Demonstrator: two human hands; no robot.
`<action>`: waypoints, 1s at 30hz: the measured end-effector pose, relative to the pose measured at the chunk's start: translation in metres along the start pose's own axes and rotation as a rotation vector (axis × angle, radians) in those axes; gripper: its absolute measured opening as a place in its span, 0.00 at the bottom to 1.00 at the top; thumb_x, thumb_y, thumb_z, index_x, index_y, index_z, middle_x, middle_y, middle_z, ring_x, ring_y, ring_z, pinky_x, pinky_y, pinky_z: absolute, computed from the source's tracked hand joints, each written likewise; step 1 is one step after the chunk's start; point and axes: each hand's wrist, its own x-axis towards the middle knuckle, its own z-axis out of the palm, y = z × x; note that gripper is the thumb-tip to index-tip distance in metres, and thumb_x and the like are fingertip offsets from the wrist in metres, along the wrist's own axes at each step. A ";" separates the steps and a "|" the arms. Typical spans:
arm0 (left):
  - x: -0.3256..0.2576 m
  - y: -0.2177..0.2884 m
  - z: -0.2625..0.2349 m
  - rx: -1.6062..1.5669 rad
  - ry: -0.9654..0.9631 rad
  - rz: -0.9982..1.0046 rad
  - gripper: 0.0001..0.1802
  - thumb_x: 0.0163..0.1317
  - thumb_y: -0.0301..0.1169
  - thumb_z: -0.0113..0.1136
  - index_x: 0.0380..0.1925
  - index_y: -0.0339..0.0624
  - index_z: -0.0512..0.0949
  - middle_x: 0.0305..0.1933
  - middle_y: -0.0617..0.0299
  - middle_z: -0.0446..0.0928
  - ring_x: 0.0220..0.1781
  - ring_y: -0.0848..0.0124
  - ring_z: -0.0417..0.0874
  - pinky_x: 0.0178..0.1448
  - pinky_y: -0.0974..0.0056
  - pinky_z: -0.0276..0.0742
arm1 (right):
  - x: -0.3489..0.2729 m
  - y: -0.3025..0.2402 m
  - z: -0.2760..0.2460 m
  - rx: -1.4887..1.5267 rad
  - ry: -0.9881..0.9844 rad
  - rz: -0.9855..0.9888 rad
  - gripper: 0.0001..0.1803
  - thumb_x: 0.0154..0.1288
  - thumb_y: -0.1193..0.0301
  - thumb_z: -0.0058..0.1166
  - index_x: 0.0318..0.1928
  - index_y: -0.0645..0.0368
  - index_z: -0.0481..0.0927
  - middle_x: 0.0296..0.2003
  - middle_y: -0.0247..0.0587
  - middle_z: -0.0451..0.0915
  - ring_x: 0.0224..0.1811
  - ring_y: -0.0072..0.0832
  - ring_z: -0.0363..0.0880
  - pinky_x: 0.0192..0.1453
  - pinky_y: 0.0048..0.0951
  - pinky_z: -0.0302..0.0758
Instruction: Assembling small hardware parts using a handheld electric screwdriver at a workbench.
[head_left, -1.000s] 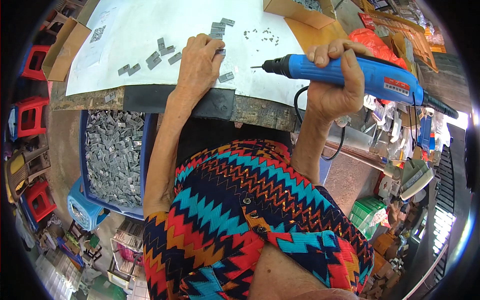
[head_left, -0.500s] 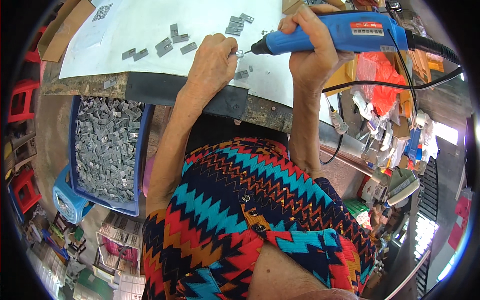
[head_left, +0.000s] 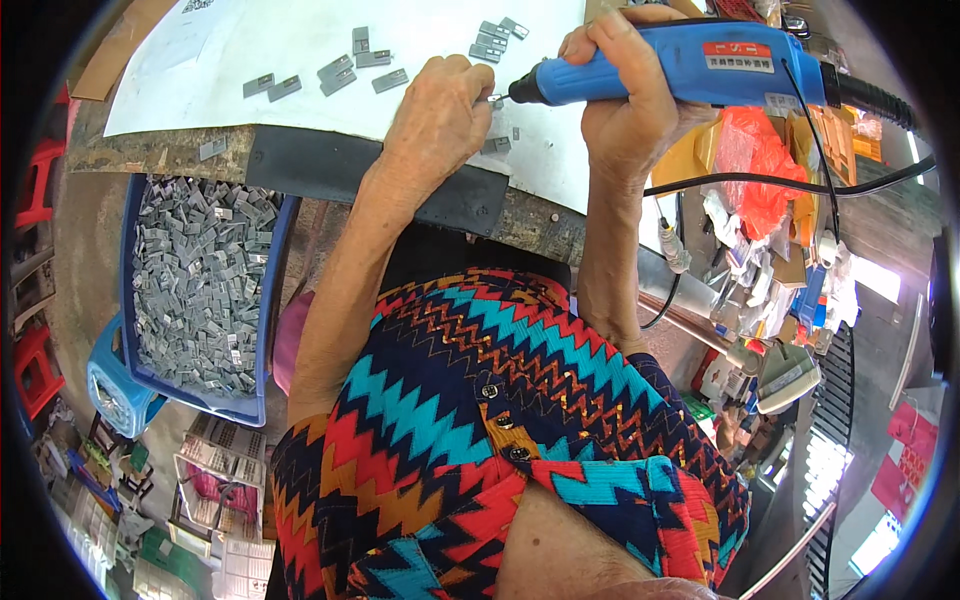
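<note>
A blue electric screwdriver [head_left: 665, 65] lies level in my right hand [head_left: 635, 110], its fingers wrapped round the body. Its dark nose points left, with the thin bit at a small grey rectangular part [head_left: 496, 99]. My left hand [head_left: 435, 120] is closed, pinching that part at the fingertips; most of it is hidden. Just below the fingers lies another grey part [head_left: 496, 146] on the white sheet [head_left: 230, 60]. Left of my left hand are several loose grey parts [head_left: 338, 72], and beyond it a small cluster [head_left: 491, 42] of them.
A blue bin [head_left: 129, 290] full of grey parts [head_left: 205, 290] stands below the table at left, by a light-blue stool [head_left: 108, 370]. A black strip [head_left: 320, 165] covers part of the table edge. The screwdriver's black cable [head_left: 880, 100] runs off right, near piled bags [head_left: 750, 155].
The whole view has shifted slightly. The screwdriver's nose and my left fingertips are closer together, with less of the bit showing. Both hands keep their holds.
</note>
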 end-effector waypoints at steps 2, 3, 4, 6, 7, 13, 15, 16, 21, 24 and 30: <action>0.000 0.000 0.001 0.013 0.004 -0.001 0.06 0.49 0.24 0.55 0.27 0.33 0.74 0.28 0.54 0.71 0.35 0.61 0.72 0.41 0.60 0.68 | -0.001 0.001 -0.002 0.374 -0.066 -0.086 0.09 0.50 0.79 0.53 0.35 0.64 0.72 0.20 0.39 0.74 0.18 0.25 0.73 0.24 0.23 0.70; -0.002 -0.001 0.000 0.016 0.008 -0.008 0.06 0.49 0.24 0.55 0.27 0.33 0.74 0.28 0.54 0.71 0.35 0.61 0.72 0.41 0.60 0.68 | -0.003 -0.014 0.007 -0.009 0.001 0.007 0.09 0.50 0.79 0.54 0.34 0.64 0.72 0.19 0.39 0.74 0.18 0.25 0.73 0.24 0.23 0.70; -0.003 -0.002 -0.001 0.017 0.004 -0.018 0.06 0.49 0.24 0.55 0.27 0.33 0.73 0.28 0.54 0.71 0.35 0.61 0.72 0.41 0.60 0.68 | -0.005 -0.022 0.012 -0.393 0.066 0.099 0.09 0.50 0.79 0.54 0.34 0.64 0.72 0.19 0.39 0.74 0.18 0.25 0.73 0.23 0.23 0.70; -0.002 -0.001 -0.001 0.015 -0.003 -0.018 0.06 0.49 0.24 0.55 0.27 0.33 0.73 0.28 0.54 0.71 0.35 0.61 0.72 0.41 0.60 0.68 | -0.005 -0.021 0.007 -0.408 0.088 0.108 0.09 0.50 0.79 0.54 0.34 0.64 0.72 0.19 0.39 0.74 0.18 0.25 0.73 0.23 0.23 0.71; -0.002 0.000 -0.001 0.016 0.004 -0.008 0.06 0.49 0.24 0.55 0.27 0.33 0.73 0.28 0.54 0.71 0.35 0.61 0.72 0.41 0.60 0.68 | -0.005 -0.020 0.005 -0.422 0.110 0.119 0.09 0.50 0.79 0.54 0.34 0.64 0.72 0.19 0.39 0.74 0.18 0.25 0.73 0.24 0.23 0.71; -0.001 -0.001 -0.001 0.021 -0.003 -0.005 0.06 0.48 0.24 0.55 0.27 0.33 0.73 0.29 0.54 0.71 0.36 0.60 0.72 0.42 0.60 0.68 | -0.006 -0.013 -0.007 -0.546 0.093 0.108 0.09 0.49 0.78 0.54 0.33 0.65 0.73 0.19 0.39 0.74 0.17 0.25 0.73 0.23 0.23 0.71; -0.002 -0.001 0.000 0.016 0.001 0.001 0.06 0.49 0.24 0.55 0.28 0.33 0.73 0.29 0.54 0.71 0.36 0.60 0.72 0.42 0.60 0.68 | -0.006 -0.014 -0.006 -0.542 0.087 0.108 0.09 0.49 0.78 0.54 0.33 0.65 0.73 0.19 0.39 0.74 0.17 0.25 0.73 0.23 0.23 0.71; -0.002 -0.002 0.000 0.019 -0.006 -0.006 0.06 0.49 0.24 0.55 0.28 0.33 0.73 0.29 0.54 0.71 0.36 0.59 0.72 0.42 0.60 0.68 | -0.006 -0.014 -0.005 -0.537 0.083 0.107 0.09 0.49 0.78 0.54 0.33 0.65 0.73 0.19 0.39 0.74 0.17 0.25 0.73 0.23 0.23 0.71; -0.002 -0.002 0.000 0.034 -0.020 -0.011 0.06 0.49 0.23 0.56 0.28 0.33 0.73 0.29 0.54 0.71 0.37 0.60 0.72 0.43 0.60 0.68 | -0.005 -0.013 -0.014 -0.787 -0.062 0.014 0.09 0.49 0.78 0.55 0.33 0.65 0.73 0.18 0.39 0.74 0.17 0.24 0.73 0.23 0.23 0.71; -0.001 -0.003 0.001 0.027 -0.027 -0.019 0.07 0.48 0.23 0.57 0.28 0.33 0.73 0.30 0.53 0.71 0.37 0.59 0.72 0.43 0.59 0.68 | -0.006 -0.019 0.008 -0.731 -0.060 0.001 0.08 0.49 0.78 0.55 0.32 0.65 0.73 0.18 0.39 0.74 0.17 0.24 0.73 0.23 0.23 0.71; 0.000 -0.002 0.001 0.003 -0.033 -0.026 0.07 0.47 0.22 0.58 0.28 0.33 0.72 0.30 0.53 0.71 0.36 0.59 0.72 0.42 0.60 0.68 | -0.005 0.010 0.007 -0.140 -0.010 -0.115 0.07 0.49 0.78 0.55 0.31 0.65 0.73 0.19 0.37 0.73 0.17 0.22 0.72 0.22 0.23 0.71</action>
